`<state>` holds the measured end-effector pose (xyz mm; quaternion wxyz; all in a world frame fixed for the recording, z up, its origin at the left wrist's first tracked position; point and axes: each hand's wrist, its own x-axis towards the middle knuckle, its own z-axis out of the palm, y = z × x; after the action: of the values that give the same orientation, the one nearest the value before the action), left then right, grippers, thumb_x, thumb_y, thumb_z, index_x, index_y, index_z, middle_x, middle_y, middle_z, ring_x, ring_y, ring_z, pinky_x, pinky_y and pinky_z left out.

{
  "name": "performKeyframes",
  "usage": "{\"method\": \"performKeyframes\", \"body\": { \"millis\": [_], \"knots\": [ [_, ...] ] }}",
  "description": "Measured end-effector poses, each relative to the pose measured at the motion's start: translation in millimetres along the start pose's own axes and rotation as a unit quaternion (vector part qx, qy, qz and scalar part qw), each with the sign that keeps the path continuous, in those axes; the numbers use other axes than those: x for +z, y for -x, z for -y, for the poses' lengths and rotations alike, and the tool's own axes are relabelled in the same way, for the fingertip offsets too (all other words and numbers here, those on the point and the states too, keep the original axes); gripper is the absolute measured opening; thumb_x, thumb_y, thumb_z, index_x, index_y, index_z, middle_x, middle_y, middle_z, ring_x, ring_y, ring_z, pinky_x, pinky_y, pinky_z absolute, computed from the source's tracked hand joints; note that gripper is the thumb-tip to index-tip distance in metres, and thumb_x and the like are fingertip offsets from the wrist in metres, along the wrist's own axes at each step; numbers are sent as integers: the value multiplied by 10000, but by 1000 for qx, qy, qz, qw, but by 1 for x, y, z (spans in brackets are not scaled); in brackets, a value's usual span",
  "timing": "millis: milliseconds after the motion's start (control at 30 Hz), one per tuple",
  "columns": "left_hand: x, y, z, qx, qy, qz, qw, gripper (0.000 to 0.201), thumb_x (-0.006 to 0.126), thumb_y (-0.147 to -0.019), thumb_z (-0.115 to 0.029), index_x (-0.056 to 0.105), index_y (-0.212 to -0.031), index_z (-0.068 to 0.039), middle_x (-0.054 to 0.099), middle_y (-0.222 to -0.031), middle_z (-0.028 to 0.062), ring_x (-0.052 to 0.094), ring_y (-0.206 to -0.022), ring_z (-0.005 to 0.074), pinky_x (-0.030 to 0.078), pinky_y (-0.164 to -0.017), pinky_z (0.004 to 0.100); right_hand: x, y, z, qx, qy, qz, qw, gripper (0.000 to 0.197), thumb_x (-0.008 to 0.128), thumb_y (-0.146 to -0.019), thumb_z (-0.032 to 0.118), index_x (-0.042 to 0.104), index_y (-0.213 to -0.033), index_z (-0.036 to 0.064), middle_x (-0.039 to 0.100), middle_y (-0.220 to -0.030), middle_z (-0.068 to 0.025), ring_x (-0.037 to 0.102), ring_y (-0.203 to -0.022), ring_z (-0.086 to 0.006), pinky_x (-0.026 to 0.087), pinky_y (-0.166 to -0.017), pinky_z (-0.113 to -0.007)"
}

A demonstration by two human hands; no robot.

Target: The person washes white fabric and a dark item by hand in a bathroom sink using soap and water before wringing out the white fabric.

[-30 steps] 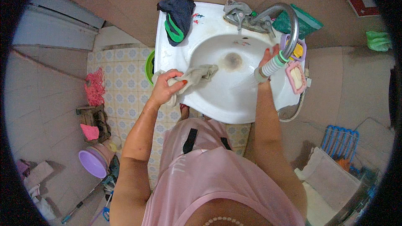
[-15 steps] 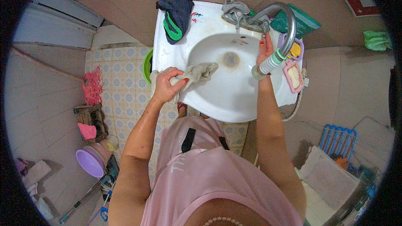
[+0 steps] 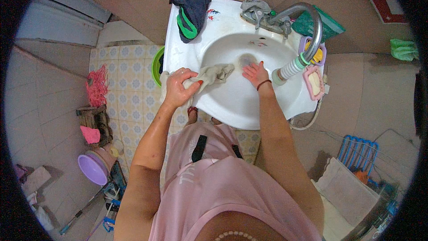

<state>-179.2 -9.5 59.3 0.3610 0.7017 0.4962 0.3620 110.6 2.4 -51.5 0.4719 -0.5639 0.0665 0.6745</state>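
My left hand (image 3: 182,87) is closed around a wrinkled, light grey cloth (image 3: 217,73) at the left front edge of the white sink (image 3: 177,58). One end of the cloth lies inside the basin, and the rest bunches under my palm over the rim. My right hand (image 3: 256,75) is inside the basin near the drain, palm turned up, fingers spread and holding nothing. A curved metal faucet (image 3: 318,29) with a white ribbed end piece (image 3: 290,70) reaches over the basin's right side, to the right of that hand. Two tap handles (image 3: 257,17) stand at the back.
A dark blue garment with green trim (image 3: 191,11) lies at the sink's back left. On the right edge sit a pink soap dish (image 3: 309,90) and a purple dish (image 3: 322,58), beside a green packet (image 3: 331,26). A green tub (image 3: 156,67) stands on the floor, left.
My right hand has moved from the tap handle down and left into the basin, its fingers now spread. My left hand keeps its hold on the cloth.
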Motion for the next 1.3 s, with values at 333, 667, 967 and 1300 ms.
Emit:
{"method": "performKeyframes", "body": {
  "millis": [333, 667, 967, 1300],
  "knots": [
    [2, 0, 1, 10, 3, -15, 1000, 201, 621, -584, -192, 563, -684, -27, 541, -649, 93, 511, -621, 248, 393, -559, 317, 7, 9, 15, -41, 68, -27, 997, 487, 333, -815, 354, 273, -1186, 45, 387, -1128, -133, 424, -969, -255, 353, -798, -353],
    [4, 0, -1, 33, -10, -25, 999, 195, 623, -571, -186, 567, -675, -31, 546, -645, 91, 511, -622, 248, 395, -560, 322, -85, -56, 12, -361, 394, -158, 830, 394, 490, -719, 47, 414, -1105, 20, 505, -951, -91, 485, -880, -185, 406, -704, -249],
    [4, 0, -3, 28, -33, -18, 999, 186, 625, -562, -182, 566, -666, -39, 539, -633, 82, 506, -627, 248, 391, -558, 321, 24, -24, -58, -293, 769, -207, 529, 572, 422, -770, 358, 256, -1216, 42, 202, -1281, -139, 111, -1202, -305, 154, -955, -425],
    [5, 1, -3, 65, -72, -35, 995, 178, 626, -559, -179, 557, -661, -50, 528, -628, 64, 486, -609, 243, 375, -548, 331, -16, -25, -17, -459, 775, -91, 426, 215, 451, -755, 217, 472, -907, 65, 510, -858, -93, 479, -831, -250, 354, -699, -424]
  ]
}}
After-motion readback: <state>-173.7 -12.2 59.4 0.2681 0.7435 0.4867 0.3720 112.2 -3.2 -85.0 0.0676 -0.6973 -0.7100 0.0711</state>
